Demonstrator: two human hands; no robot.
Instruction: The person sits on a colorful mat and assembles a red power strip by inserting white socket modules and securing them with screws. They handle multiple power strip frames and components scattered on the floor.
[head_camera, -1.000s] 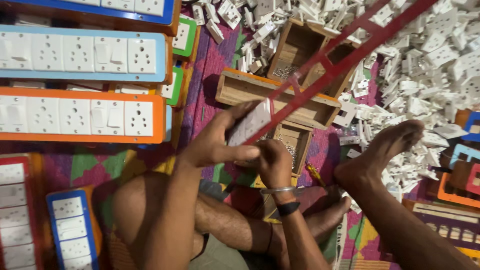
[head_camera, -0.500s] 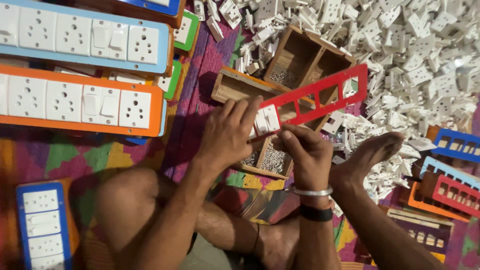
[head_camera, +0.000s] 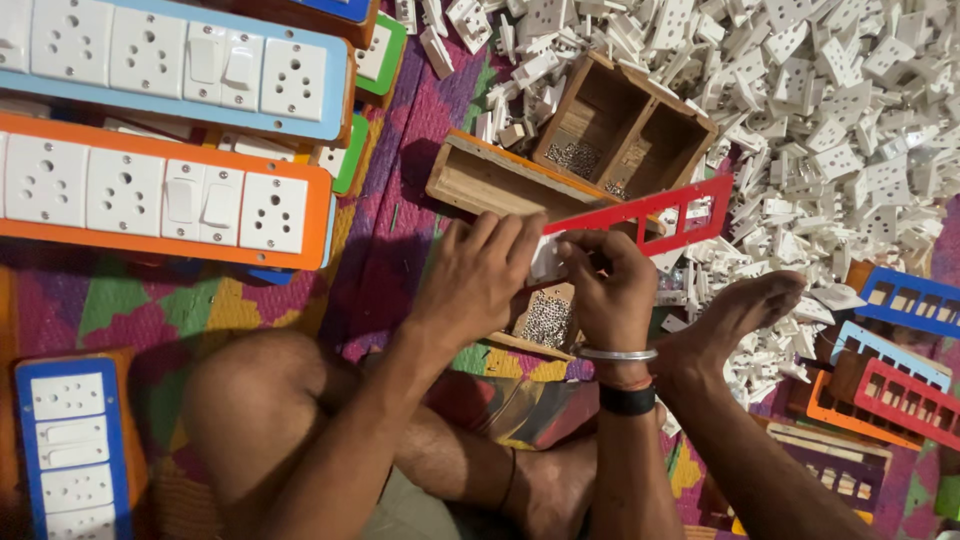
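Note:
I sit cross-legged on a patterned mat. My left hand (head_camera: 478, 283) and my right hand (head_camera: 607, 293) both grip the near end of a long red plastic frame (head_camera: 668, 212) with rectangular cut-outs. Between the two hands a white socket piece (head_camera: 545, 258) sits pressed against the frame. The frame slants up to the right over a wooden compartment box (head_camera: 618, 128). Under my hands lies a wooden tray of small silver screws (head_camera: 548, 320).
A big heap of white socket parts (head_camera: 830, 120) fills the upper right. Finished switchboards in blue (head_camera: 180, 62), orange (head_camera: 150, 190) and blue again (head_camera: 72, 440) lie left. Empty coloured frames (head_camera: 900, 350) stack at right, beside my bare foot (head_camera: 735, 315).
The red frame has swung down from a steep diagonal to a flatter slant. My hands shifted right along it and closed around its near end with the white socket piece.

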